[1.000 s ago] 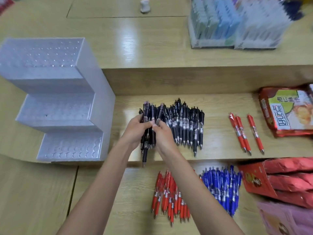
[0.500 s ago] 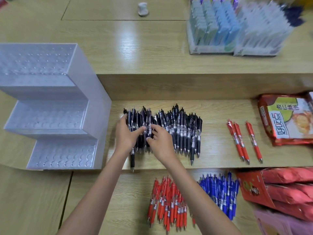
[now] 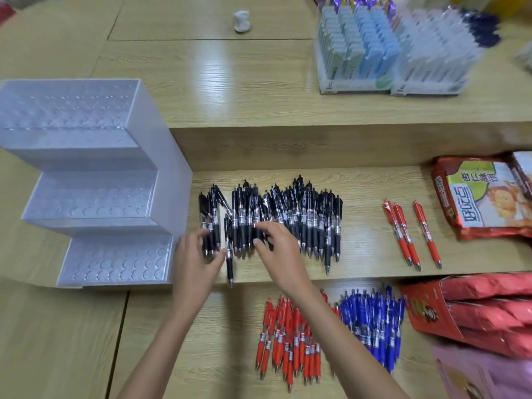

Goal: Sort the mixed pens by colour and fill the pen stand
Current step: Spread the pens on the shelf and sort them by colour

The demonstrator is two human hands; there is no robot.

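Black pens (image 3: 288,217) lie heaped on the surface (image 3: 359,243), just beside the white pen stand (image 3: 95,156). The left hand (image 3: 198,263) has its grip curled round the leftmost few. The right hand (image 3: 279,251) rests bent fingers on the heap, its grip unclear. Red pens (image 3: 288,341) and blue pens (image 3: 371,323) lie nearer.

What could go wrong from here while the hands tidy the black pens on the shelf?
1. One black pen juts past the shelf edge between the left hand and right hand. A nudge could drop it toward the red pens below, mixing colours again.
2. The black pens lie loosely overlapped, so lifting a bunch may roll others away.
3. The stray red pens lie apart on the shelf and might be missed.
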